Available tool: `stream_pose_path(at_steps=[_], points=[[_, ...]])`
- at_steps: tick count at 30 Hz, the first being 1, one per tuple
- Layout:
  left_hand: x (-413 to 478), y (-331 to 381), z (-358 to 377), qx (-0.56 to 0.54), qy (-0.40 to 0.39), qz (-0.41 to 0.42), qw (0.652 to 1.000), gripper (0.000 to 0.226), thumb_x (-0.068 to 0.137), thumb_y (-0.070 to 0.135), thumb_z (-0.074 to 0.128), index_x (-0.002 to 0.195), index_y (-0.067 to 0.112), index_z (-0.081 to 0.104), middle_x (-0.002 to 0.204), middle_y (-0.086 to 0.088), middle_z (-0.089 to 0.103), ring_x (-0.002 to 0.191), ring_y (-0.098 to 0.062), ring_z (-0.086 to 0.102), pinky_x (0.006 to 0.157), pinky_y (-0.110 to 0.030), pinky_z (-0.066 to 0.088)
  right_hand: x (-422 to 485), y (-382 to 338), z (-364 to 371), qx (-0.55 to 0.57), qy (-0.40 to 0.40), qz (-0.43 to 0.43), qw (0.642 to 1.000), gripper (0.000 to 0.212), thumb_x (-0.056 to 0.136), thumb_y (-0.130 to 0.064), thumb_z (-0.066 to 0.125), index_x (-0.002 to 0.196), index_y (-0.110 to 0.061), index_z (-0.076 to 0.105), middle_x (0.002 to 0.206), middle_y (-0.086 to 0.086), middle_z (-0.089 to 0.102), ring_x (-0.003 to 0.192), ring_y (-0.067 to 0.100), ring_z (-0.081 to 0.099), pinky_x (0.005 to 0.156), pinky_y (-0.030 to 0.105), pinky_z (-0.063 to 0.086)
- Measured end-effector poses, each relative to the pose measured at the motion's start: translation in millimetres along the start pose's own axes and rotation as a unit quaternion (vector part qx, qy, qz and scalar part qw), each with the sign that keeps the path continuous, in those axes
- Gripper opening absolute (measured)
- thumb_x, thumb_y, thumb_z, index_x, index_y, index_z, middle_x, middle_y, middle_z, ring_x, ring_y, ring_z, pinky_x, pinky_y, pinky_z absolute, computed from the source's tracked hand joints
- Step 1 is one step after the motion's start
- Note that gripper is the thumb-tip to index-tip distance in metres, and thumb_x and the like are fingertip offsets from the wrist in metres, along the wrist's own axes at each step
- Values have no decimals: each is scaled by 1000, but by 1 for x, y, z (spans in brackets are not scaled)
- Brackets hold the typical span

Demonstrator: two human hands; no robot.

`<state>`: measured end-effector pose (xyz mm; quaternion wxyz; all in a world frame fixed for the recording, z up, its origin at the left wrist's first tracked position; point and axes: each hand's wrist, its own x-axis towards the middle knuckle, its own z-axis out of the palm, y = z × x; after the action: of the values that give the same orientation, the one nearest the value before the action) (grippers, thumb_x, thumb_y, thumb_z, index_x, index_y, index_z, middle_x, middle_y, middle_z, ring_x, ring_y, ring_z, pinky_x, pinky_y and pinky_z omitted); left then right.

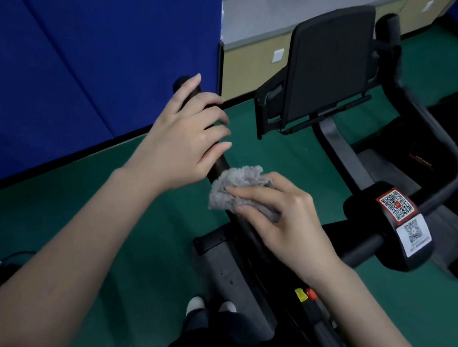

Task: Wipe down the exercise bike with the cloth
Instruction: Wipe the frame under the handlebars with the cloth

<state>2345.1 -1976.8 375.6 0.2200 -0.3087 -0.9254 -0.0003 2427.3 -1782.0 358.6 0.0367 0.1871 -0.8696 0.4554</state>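
A: Where is the cloth?

B: The grey cloth (235, 185) is bunched in the right hand (284, 224), fingers curled round it. It's pressed on the left handlebar (184, 83) of the exercise bike (365, 213), just below the left hand (188, 138), which wraps the bar near its tip.

A: What could go wrong?

B: The left hand covers that stretch, so it probably goes unwiped unless the grip shifts. The small wad could also slip off the round bar onto the green floor (140, 214).
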Motion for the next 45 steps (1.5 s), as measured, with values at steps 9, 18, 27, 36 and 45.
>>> stream_pose_path(at_steps=[9, 18, 27, 36, 45], points=[[-1, 3, 5, -2, 13, 18, 1000, 39, 99, 35, 40, 95, 15, 73, 92, 3, 66, 106, -24, 55, 118, -41, 12, 3, -4, 9, 6, 48, 100, 994, 10, 89, -18, 66, 98, -15, 69, 89, -5, 68, 80, 7, 63, 74, 12, 46], [-2, 0, 12, -24, 43, 21, 999, 39, 98, 32, 43, 84, 13, 75, 82, 1, 64, 93, -23, 56, 117, -39, 14, 38, 4, 14, 141, -27, 316, 938, 19, 95, -26, 54, 78, -19, 57, 59, -4, 47, 50, 12, 44, 52, 24, 34], [-2, -4, 16, -39, 67, 39, 996, 38, 97, 30, 44, 86, 12, 76, 80, -2, 65, 94, -26, 58, 115, -39, 18, 28, -15, -4, 51, -80, 382, 919, 23, 98, -28, 52, 95, -6, 58, 74, 1, 52, 68, 14, 48, 66, 31, 37], [-2, -8, 20, -47, 80, 57, 994, 40, 97, 27, 41, 81, 10, 74, 83, -5, 66, 94, -30, 56, 113, -40, 17, -23, -60, 58, -232, 286, 263, 892, 9, 91, -22, 62, 95, -14, 59, 65, -6, 58, 61, 15, 55, 56, 25, 37], [-1, -9, 23, -65, 99, 71, 990, 37, 95, 25, 44, 80, 5, 72, 81, -8, 65, 91, -34, 56, 111, -40, 16, -4, -59, 119, -297, 455, 207, 814, 9, 87, -8, 66, 95, -5, 69, 84, 4, 66, 83, 28, 54, 77, 38, 42]])
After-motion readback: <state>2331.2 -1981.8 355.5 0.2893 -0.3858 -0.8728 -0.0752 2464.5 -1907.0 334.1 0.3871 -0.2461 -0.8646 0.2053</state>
